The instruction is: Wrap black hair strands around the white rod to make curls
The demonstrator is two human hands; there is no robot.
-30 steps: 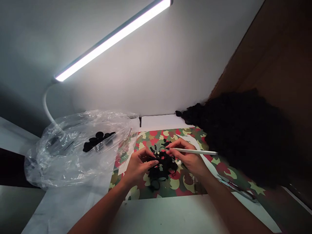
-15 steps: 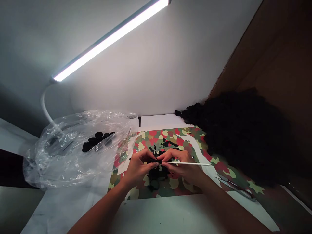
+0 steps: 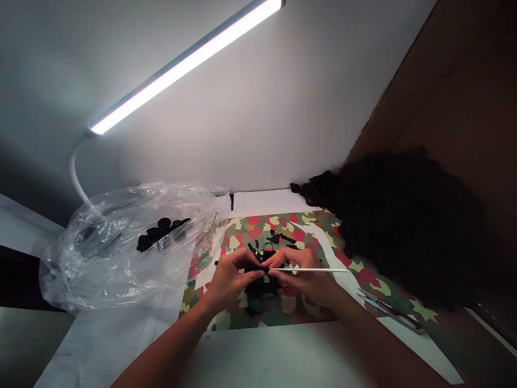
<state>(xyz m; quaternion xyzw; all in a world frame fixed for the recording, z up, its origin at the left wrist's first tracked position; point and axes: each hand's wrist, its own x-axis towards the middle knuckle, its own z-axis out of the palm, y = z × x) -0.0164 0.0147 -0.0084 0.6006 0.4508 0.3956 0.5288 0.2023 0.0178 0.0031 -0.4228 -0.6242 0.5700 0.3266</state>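
evidently, a big mound of black pieces sits between two and three o'clock, a clear crinkled plastic bag at nine; mid-dial, the right hand pinches a slim white stick, the left hand a small black piece.

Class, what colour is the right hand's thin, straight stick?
The thin, straight stick is white (head view).
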